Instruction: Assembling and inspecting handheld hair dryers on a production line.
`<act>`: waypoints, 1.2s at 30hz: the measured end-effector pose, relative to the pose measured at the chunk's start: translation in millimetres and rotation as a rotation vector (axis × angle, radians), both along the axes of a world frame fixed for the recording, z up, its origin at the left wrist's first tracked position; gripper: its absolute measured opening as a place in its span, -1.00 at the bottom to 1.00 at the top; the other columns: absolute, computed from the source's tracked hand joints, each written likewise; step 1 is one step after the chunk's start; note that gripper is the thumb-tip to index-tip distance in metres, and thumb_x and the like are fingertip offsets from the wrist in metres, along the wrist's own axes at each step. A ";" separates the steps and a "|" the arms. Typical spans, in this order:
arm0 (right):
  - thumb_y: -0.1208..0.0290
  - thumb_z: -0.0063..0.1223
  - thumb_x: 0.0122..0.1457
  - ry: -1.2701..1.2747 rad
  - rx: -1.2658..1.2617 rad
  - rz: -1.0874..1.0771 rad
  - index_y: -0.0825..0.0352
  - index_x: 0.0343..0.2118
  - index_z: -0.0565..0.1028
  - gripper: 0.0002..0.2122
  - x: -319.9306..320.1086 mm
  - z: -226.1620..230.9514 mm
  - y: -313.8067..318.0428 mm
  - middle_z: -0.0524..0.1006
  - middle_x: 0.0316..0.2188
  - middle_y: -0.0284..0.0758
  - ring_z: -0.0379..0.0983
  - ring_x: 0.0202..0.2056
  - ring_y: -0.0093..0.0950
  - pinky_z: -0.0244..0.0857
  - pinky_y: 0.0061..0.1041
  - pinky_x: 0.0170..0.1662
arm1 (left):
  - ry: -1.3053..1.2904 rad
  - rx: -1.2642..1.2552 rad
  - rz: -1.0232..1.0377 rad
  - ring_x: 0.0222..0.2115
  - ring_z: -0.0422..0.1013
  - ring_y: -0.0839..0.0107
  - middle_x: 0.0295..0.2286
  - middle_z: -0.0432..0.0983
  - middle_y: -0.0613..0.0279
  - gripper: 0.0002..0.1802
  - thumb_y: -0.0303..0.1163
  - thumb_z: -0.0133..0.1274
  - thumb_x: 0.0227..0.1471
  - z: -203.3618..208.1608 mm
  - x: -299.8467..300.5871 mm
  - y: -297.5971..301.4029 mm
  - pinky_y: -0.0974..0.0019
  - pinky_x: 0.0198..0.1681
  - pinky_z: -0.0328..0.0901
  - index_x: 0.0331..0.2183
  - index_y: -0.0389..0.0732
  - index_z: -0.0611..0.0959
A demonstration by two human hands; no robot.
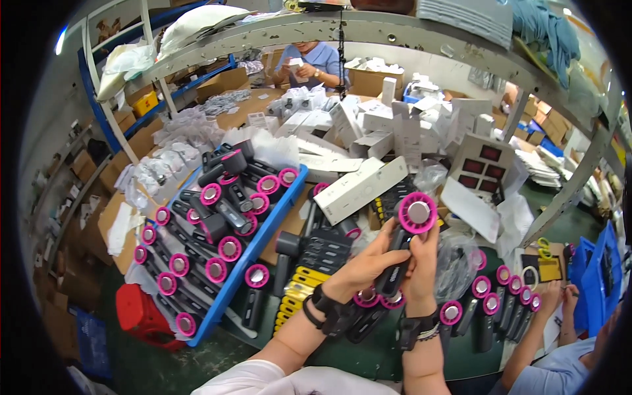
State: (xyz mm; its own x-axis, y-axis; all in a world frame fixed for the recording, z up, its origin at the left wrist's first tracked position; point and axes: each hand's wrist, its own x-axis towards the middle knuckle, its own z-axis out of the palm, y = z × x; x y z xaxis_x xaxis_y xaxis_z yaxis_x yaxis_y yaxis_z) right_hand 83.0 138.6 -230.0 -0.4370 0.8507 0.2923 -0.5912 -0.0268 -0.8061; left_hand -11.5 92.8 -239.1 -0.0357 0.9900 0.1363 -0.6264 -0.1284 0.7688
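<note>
Over the near part of the table [342, 353], the left hand [370, 261] and right hand [422, 262] shared my grip on one pink-ringed device [417, 215], while many others [230, 249] lay in the left blue tray [227, 289], perhaps waiting, though which were finished I couldn't tell.

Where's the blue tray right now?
In the head view, the blue tray is left of centre, to the left of the left hand, with the red stool showing past its lower-left side.
</note>
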 end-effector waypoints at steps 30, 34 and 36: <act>0.39 -0.04 -0.06 -0.017 -0.031 0.043 0.28 0.22 -0.12 -0.25 -9.1 -9.6 11.9 0.18 0.06 -0.28 0.20 -0.41 -0.75 0.00 -0.87 -0.56 | 0.059 -0.006 -0.015 -0.43 0.39 0.50 -0.37 0.36 0.17 -0.24 -0.55 -0.06 0.03 -4.6 -16.1 10.3 0.44 -0.34 0.34 0.15 -0.21 -0.10; 0.40 -0.04 -0.07 -0.051 -0.076 0.045 0.28 0.22 -0.13 -0.24 -2.6 -13.8 14.5 0.17 0.08 -0.26 0.24 -0.32 -0.72 0.04 -0.87 -0.50 | 0.031 -0.021 -0.051 -0.43 0.40 0.49 -0.35 0.36 0.17 -0.24 -0.55 -0.05 0.02 -10.1 -13.0 14.1 0.44 -0.34 0.35 0.14 -0.21 -0.09; 0.40 -0.04 -0.07 -0.038 -0.076 0.042 0.28 0.22 -0.13 -0.23 -4.3 -16.9 19.7 0.16 0.08 -0.25 0.24 -0.27 -0.69 0.07 -0.86 -0.44 | 0.042 -0.032 -0.041 -0.42 0.40 0.48 -0.33 0.35 0.16 -0.22 -0.57 -0.04 -0.01 -10.3 -13.5 19.4 0.44 -0.34 0.35 0.14 -0.21 -0.09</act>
State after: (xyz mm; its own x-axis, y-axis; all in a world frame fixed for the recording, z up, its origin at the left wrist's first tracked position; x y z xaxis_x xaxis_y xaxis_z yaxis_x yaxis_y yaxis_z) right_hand 78.7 158.3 -246.9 -0.4823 0.8505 0.2099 -0.5573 -0.1130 -0.8226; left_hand -25.0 112.2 -249.3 0.0101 0.9944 0.1047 -0.5974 -0.0780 0.7982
